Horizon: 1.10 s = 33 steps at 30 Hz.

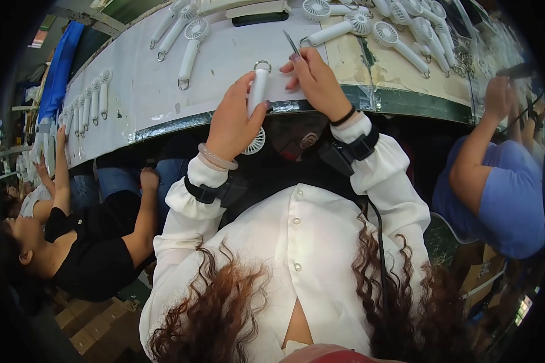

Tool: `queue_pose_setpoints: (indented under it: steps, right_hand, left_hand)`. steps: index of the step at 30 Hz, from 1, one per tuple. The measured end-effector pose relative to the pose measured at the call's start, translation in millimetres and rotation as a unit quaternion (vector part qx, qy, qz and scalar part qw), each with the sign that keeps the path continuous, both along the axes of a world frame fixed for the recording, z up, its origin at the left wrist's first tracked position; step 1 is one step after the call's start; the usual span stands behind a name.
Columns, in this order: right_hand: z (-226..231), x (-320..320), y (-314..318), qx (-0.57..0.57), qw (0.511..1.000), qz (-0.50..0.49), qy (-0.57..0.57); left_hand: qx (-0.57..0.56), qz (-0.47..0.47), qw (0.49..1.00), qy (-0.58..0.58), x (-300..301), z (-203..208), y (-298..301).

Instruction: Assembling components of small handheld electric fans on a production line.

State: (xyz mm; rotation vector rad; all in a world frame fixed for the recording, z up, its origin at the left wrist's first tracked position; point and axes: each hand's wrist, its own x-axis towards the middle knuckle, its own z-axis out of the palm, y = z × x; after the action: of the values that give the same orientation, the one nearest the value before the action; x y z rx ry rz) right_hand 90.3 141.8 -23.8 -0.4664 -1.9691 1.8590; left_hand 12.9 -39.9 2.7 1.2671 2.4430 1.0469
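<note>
My left hand [229, 124] is closed around a white handheld fan [258, 91] at the table's near edge. The fan's handle points away from me with a metal ring [262, 64] at its end, and its round grille shows below the hand. Just right of it, my right hand [322, 86] pinches a slim pointed metal tool [291, 42], perhaps tweezers, with the tip pointing up and away. The tool and the fan are apart. Part of the tool is hidden by my fingers.
More white fans [192, 51] lie across the white table [154, 100], with a heap [427, 30] at the far right and a row [89, 103] at the left. A dark green oblong item [260, 19] lies at the back. Co-workers sit on both sides.
</note>
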Motion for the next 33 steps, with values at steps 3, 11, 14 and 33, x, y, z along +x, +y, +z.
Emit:
queue_pose_setpoints:
  steps: [3, 11, 14, 33]
  right_hand:
    - [-6, 14, 4, 0.154, 0.988, -0.016, 0.007]
    - [7, 30, -11, 0.446, 0.893, -0.062, 0.007]
    - [6, 31, -13, 0.469, 0.881, -0.055, -0.004]
    - [5, 22, -18, 0.503, 0.864, -0.030, 0.011]
  left_hand:
    - [-0.027, 0.011, 0.997, 0.068, 0, 5, 0]
    - [-0.102, 0.041, 0.982, 0.152, 1, 16, 3]
    - [-0.129, 0.054, 0.978, 0.154, 0, 16, 1]
    - [-0.121, 0.066, 0.984, 0.115, -8, 11, -3]
